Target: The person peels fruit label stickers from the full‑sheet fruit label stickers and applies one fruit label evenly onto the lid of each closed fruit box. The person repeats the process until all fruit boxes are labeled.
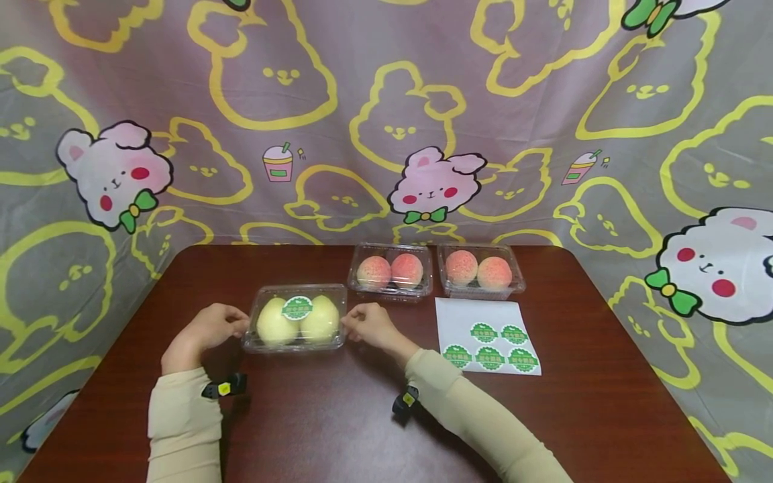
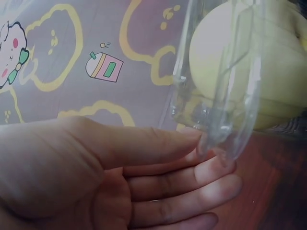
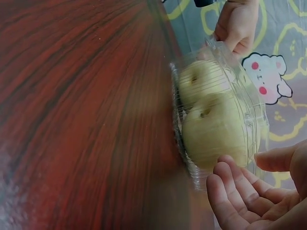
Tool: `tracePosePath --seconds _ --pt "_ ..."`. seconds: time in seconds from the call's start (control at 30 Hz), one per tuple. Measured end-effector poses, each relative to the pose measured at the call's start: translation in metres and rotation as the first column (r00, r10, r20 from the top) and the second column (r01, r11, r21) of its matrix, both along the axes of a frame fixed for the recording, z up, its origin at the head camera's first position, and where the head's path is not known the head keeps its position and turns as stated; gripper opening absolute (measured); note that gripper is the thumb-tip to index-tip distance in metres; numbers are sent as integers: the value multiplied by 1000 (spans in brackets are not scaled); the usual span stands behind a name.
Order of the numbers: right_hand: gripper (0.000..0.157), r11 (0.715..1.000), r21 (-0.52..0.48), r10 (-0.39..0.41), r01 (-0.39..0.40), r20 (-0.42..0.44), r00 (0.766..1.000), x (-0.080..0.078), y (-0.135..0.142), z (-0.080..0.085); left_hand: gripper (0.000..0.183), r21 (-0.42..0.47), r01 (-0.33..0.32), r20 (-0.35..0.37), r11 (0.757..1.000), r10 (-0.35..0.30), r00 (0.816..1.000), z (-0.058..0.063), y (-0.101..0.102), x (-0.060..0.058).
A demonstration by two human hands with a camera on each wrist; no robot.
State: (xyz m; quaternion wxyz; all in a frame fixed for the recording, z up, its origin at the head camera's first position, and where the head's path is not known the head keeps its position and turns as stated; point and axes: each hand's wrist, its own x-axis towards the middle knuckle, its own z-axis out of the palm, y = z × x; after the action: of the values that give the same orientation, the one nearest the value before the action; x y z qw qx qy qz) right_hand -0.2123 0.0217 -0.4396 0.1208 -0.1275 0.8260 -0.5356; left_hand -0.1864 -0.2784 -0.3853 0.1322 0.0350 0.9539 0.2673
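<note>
A clear plastic clamshell box (image 1: pixel 264 292) lies between both hands, with two pale yellow, pear-like fruits (image 1: pixel 278 323) inside. On its lid sits a round green sticker (image 1: pixel 297 308). My left hand (image 1: pixel 208 333) is at the box's left end; in the left wrist view its thumb (image 2: pixel 163 143) and forefinger pinch the rim while the other fingers reach out below. From the other end, my right hand (image 1: pixel 377 327) pinches the rim, its thumb (image 3: pixel 276 159) on one side and fingers (image 3: pixel 235 187) on the other.
Two more clear boxes, the left one (image 1: pixel 391 249) and the right one (image 1: pixel 513 288), stand at the back, each with two peaches. In front of them lies a white sheet (image 1: pixel 459 329) with several green stickers. A patterned curtain (image 1: pixel 338 147) hangs behind the brown table (image 1: pixel 326 422).
</note>
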Motion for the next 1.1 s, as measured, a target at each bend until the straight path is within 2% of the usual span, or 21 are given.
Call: tracePosePath --seconds 0.17,0.4,0.7,1.1 --pt "22 1000 10 -6 6 23 1000 4 0 0 27 2 2 17 1000 -2 1000 3 0 2" --pt "24 998 35 59 -61 42 997 16 4 0 29 10 1 61 1000 -2 998 5 -1 2" --pt "23 991 64 118 -119 20 993 25 5 6 29 6 11 53 1000 -11 999 6 -1 2" --pt "21 996 26 83 -84 47 995 23 -2 5 29 5 -23 49 1000 23 999 6 -1 1"
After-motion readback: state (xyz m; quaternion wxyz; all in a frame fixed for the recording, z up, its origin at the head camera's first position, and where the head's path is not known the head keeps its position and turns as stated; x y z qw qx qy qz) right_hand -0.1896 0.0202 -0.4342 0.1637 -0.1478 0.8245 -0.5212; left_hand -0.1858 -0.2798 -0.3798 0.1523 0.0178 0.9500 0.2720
